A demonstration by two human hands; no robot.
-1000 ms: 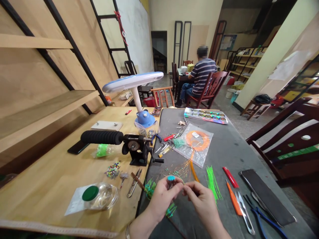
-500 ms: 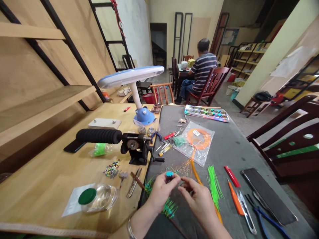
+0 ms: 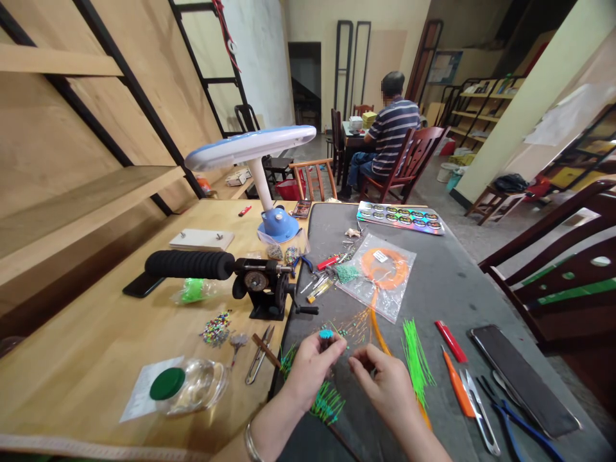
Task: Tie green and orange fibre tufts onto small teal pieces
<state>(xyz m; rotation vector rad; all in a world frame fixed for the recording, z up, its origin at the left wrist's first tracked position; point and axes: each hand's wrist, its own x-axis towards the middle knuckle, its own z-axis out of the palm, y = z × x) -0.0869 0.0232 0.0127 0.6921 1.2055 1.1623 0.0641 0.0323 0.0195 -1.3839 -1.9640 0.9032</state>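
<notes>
Left hand [image 3: 312, 364]: fingers grasping turquoise piece [image 3: 326, 334], which shows just beyond them.
Right hand [image 3: 384, 380]: fingers curled, near left's; cannot tell whether gripping.
Green strands [image 3: 416, 356]: tabletop [image 3: 447, 282], right of right fingers.

There's a blue-and-white desk lamp [image 3: 250, 146] left of centre, wooden shelving [image 3: 96, 194] upper left, somebody in a striped shirt [image 3: 397, 133] on a reddish chair [image 3: 410, 168] up right of centre, a smartphone [image 3: 524, 378] lower right.
</notes>
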